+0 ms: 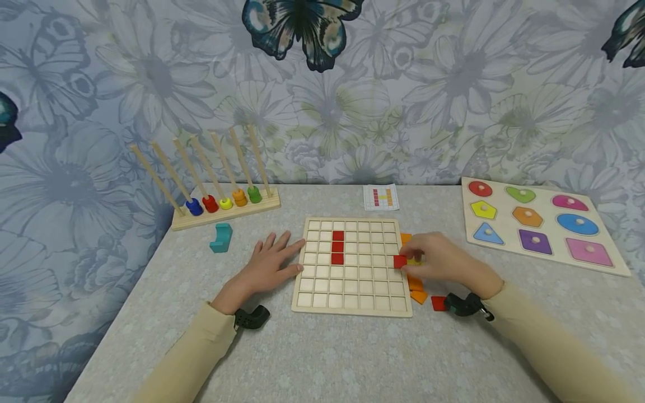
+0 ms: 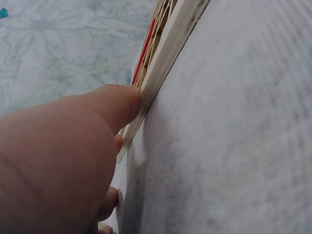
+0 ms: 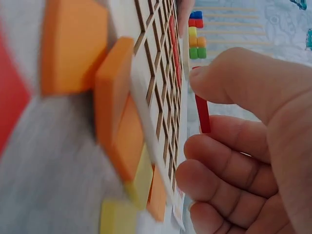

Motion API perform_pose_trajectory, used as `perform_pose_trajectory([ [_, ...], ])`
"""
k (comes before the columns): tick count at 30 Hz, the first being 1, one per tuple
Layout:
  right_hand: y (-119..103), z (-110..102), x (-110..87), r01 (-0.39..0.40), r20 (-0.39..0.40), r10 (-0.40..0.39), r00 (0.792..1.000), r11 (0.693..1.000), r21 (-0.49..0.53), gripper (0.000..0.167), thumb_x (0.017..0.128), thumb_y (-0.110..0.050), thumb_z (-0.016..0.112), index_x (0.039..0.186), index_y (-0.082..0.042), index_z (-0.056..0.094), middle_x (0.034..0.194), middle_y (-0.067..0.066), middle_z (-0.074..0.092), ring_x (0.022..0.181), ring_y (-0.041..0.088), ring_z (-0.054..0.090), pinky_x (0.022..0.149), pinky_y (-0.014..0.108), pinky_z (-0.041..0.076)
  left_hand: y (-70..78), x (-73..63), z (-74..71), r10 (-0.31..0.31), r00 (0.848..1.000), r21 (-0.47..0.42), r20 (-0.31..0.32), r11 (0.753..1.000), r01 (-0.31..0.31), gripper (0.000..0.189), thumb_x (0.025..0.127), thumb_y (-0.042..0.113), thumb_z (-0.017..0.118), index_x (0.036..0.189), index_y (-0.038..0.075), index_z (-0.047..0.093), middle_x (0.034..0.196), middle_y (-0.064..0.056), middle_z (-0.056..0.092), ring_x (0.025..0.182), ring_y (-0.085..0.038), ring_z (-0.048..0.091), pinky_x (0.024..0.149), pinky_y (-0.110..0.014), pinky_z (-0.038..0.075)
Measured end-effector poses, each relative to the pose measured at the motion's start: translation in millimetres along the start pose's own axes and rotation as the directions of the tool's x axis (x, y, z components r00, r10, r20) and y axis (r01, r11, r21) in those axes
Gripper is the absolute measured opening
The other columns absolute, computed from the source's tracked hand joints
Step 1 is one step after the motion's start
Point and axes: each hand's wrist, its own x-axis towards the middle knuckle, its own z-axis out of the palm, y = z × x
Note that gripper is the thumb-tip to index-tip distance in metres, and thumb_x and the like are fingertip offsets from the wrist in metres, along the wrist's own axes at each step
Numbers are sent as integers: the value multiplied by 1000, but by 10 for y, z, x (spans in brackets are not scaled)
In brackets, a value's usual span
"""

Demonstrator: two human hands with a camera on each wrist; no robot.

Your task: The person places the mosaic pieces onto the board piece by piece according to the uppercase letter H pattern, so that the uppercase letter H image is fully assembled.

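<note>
A wooden grid board [image 1: 322, 285] lies on the table, with three red square tiles [image 1: 337, 247] in one column of its cells. My right hand [image 1: 443, 258] pinches another red tile [image 3: 202, 114] between thumb and index finger, over the board's right edge. Spread and fairly straight, the fingers of my left hand [image 1: 264, 267] rest at the board's left edge, the thumb [image 2: 124, 105] touching its side. Beside the right edge lie several orange tiles [image 3: 75, 46] and yellow tiles [image 3: 119, 217], partly covered by my right hand in the head view. A loose red tile [image 1: 438, 303] lies near my right wrist.
Behind the board a small pattern card [image 1: 381, 206] lies by the wall. A peg stand [image 1: 259, 202] with coloured rings stands at the back left, a teal curved block [image 1: 220, 238] before it. A shape puzzle board [image 1: 509, 251] lies at the right.
</note>
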Motion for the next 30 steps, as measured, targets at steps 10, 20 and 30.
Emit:
perform_pose_trajectory([
  [10, -263, 99, 341, 103, 18, -103, 994, 994, 41, 13, 82, -14, 80, 94, -8, 78, 80, -1, 68, 72, 10, 56, 66, 22, 48, -1, 5, 4, -3, 1000, -2, 3, 1000, 3, 63, 103, 38, 59, 159, 19, 39, 169, -24, 19, 155, -55, 6, 118, -77, 6],
  [20, -410, 227, 583, 182, 17, -183, 983, 982, 55, 12, 82, -14, 79, 92, -7, 78, 79, 2, 69, 70, 10, 57, 67, 22, 49, 0, 8, 6, 1, 1000, -9, 6, 1000, -1, 63, 103, 38, 59, 159, 19, 39, 169, -24, 19, 155, -55, 5, 118, -77, 5],
  [30, -518, 294, 709, 219, 65, -222, 973, 974, 57, 15, 85, -18, 80, 95, -6, 79, 82, 3, 71, 69, 11, 56, 67, 21, 47, 15, 18, -6, 6, 1000, -15, 10, 1000, -6, 63, 104, 38, 58, 160, 17, 38, 168, -26, 19, 154, -56, 5, 118, -77, 5],
])
